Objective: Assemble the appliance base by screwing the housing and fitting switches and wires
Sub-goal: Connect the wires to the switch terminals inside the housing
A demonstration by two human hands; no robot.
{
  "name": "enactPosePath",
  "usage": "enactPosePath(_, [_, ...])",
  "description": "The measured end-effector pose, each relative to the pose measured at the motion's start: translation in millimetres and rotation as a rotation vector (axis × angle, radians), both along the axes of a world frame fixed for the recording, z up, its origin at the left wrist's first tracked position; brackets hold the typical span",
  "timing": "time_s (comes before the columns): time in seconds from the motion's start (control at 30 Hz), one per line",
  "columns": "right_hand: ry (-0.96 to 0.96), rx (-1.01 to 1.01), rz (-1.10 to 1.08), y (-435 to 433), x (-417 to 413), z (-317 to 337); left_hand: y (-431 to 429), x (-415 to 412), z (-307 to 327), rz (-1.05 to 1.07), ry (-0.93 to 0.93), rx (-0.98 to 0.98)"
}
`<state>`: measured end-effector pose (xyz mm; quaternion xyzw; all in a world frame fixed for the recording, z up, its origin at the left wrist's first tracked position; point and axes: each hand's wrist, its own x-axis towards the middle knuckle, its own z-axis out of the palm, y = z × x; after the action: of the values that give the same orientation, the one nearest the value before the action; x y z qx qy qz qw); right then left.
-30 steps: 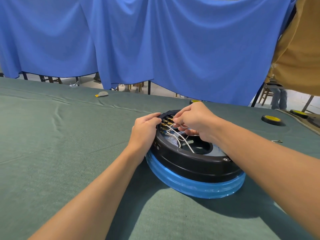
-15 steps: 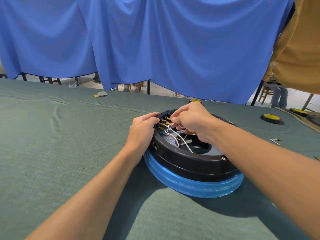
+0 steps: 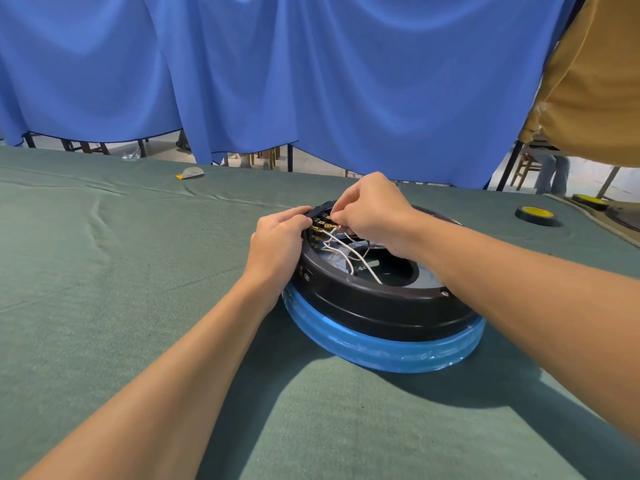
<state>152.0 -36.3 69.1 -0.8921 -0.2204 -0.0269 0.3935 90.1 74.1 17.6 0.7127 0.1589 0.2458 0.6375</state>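
Housing (image 3: pixel 381 303) lies flat; wires (image 3: pixel 360 261) seemingly trail nearward.

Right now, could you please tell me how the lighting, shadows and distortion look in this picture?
Head view: soft, even light; the appliance base and forearms throw dark shadows toward the camera on the green cloth. Head view: wide-angle distortion bends its far edge. Head view: left hand, right hand and white wires look sharp.

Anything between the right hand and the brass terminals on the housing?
Nothing visible. The right hand is at the terminals, pinching a white wire; the left hand grips the housing rim beside them, not between.
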Motion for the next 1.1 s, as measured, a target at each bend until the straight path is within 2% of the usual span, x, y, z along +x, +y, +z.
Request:
enactPosePath(0.4, [-0.204,-0.139,0.056,-0.7,-4.0,-3.5,-3.8,-3.3,1.6,0.015,-0.011,-0.004])
enactPosePath(0.53, [-0.342,-0.153,0.144,-9.1,-7.6,1.3,-3.7,-3.3,1.3,0.014,-0.023,-0.003])
enactPosePath(0.67, [-0.338,-0.243,0.199,-13.2,-8.5,-1.2,-4.5,-3.3,1.2,0.011,-0.027,-0.011])
enactPosePath(0.8, [-0.421,-0.306,0.177,-13.0,-8.1,-5.1,-2.4,-0.6,-1.9,0.018,-0.032,-0.005])
enactPosePath(1.1, [-0.454,-0.272,0.161,-11.0,-8.1,-4.5,-1.5,-0.2,-0.9,0.021,-0.021,0.010])
